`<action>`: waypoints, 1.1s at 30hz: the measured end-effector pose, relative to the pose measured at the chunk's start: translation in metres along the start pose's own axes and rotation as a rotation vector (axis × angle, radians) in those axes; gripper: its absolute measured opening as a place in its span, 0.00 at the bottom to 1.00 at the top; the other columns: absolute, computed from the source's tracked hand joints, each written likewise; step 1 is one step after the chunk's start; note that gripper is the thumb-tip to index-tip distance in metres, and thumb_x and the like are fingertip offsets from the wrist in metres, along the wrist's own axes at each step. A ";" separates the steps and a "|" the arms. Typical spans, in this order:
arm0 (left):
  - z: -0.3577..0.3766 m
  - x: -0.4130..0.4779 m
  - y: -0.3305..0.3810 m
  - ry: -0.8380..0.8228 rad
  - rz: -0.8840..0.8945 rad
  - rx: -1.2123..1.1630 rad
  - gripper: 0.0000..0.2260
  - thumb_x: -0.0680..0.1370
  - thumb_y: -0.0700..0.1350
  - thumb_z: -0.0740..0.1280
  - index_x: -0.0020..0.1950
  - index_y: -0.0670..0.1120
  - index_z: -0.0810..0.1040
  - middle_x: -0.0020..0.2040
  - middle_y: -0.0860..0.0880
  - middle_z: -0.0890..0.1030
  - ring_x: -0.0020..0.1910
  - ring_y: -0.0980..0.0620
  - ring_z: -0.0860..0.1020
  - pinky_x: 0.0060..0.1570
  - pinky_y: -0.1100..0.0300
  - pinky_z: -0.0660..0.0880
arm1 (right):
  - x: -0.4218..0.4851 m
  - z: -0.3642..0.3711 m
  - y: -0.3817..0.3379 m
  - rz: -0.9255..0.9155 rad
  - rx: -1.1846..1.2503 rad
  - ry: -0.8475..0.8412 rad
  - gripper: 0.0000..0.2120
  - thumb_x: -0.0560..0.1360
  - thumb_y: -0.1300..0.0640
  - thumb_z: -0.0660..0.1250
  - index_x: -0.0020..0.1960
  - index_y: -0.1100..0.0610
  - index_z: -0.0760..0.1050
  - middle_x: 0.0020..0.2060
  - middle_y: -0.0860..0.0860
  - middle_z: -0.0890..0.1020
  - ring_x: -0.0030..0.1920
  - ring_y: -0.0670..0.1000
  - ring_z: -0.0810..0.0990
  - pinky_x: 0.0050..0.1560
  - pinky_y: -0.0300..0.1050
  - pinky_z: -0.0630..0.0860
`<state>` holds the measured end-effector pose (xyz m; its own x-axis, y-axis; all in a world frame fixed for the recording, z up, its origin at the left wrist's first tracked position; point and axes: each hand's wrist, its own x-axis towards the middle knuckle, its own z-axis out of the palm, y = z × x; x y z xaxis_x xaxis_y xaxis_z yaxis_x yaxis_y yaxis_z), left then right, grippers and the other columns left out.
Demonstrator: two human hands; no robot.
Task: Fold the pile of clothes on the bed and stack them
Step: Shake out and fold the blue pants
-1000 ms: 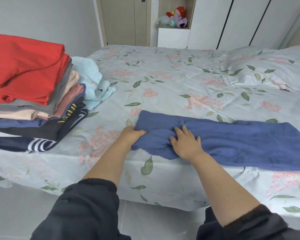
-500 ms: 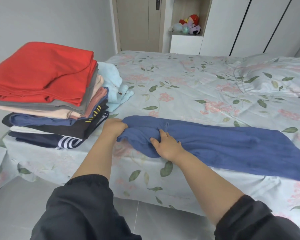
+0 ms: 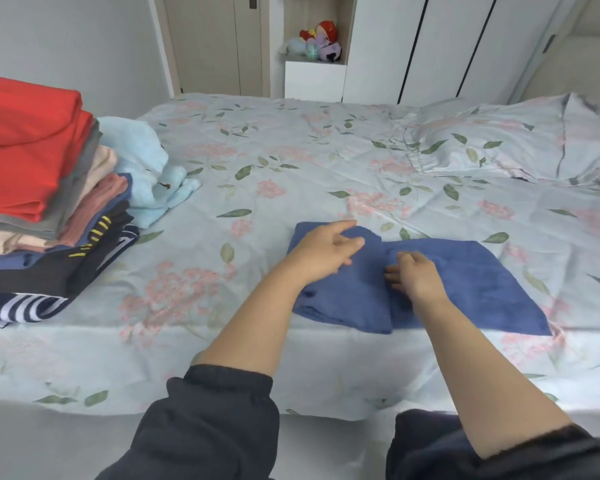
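One stack [image 3: 32,216]: folded clothes are piled at the far left of the bed [image 3: 274,161], close to its near edge. A red garment [image 3: 25,150] is laid on top, with grey, pink, blue and dark striped pieces beneath.
Light blue garment [image 3: 146,168]: left unfolded and crumpled just right of the stack, touching it.
Bed: covered by a pale floral sheet.
Left hand [image 3: 321,252]: held over the doubled-over left part of the blue garment [image 3: 465,282], fingers apart and loosely extended. Because of motion blur, contact with the cloth cannot be confirmed.
Blue garment: spread by the near edge of the bed, right of centre, with its left end folded onto itself.
Right hand [image 3: 416,277]: rested on the blue garment just right of the fold edge, fingers relaxed, nothing gripped.
Pillow [image 3: 520,147]: placed at the far right, in matching floral fabric.
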<state>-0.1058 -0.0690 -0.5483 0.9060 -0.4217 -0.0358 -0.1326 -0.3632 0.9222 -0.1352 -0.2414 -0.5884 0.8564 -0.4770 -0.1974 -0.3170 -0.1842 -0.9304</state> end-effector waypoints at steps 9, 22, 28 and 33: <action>-0.031 0.007 -0.063 0.233 -0.409 0.307 0.19 0.77 0.57 0.64 0.54 0.42 0.74 0.53 0.45 0.79 0.49 0.46 0.76 0.46 0.56 0.71 | 0.012 0.019 0.002 -0.005 -0.191 -0.185 0.25 0.75 0.58 0.65 0.71 0.56 0.63 0.56 0.54 0.78 0.54 0.55 0.78 0.51 0.46 0.75; -0.044 -0.012 -0.066 0.234 -0.234 0.154 0.16 0.76 0.51 0.68 0.60 0.50 0.69 0.49 0.50 0.78 0.44 0.51 0.79 0.39 0.59 0.77 | 0.010 0.024 -0.003 -0.471 -0.572 0.037 0.21 0.77 0.62 0.60 0.70 0.58 0.66 0.63 0.58 0.70 0.61 0.58 0.69 0.54 0.47 0.69; -0.053 -0.036 -0.067 0.033 -0.160 0.114 0.08 0.73 0.47 0.74 0.44 0.50 0.74 0.39 0.53 0.78 0.35 0.57 0.77 0.34 0.65 0.73 | -0.007 0.033 -0.001 -0.586 -0.714 -0.254 0.12 0.78 0.60 0.58 0.47 0.62 0.79 0.46 0.54 0.82 0.49 0.55 0.78 0.50 0.52 0.74; -0.053 -0.044 -0.068 0.075 -0.033 0.275 0.10 0.69 0.47 0.77 0.45 0.52 0.77 0.46 0.54 0.75 0.41 0.58 0.76 0.38 0.75 0.69 | 0.014 0.061 -0.021 -0.665 -0.670 -0.101 0.12 0.78 0.61 0.58 0.49 0.64 0.79 0.47 0.56 0.79 0.49 0.56 0.74 0.53 0.49 0.71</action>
<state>-0.1155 0.0184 -0.5892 0.9375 -0.3470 -0.0262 -0.1973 -0.5922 0.7813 -0.0916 -0.1915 -0.5902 0.9668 -0.0264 0.2541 0.1073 -0.8609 -0.4973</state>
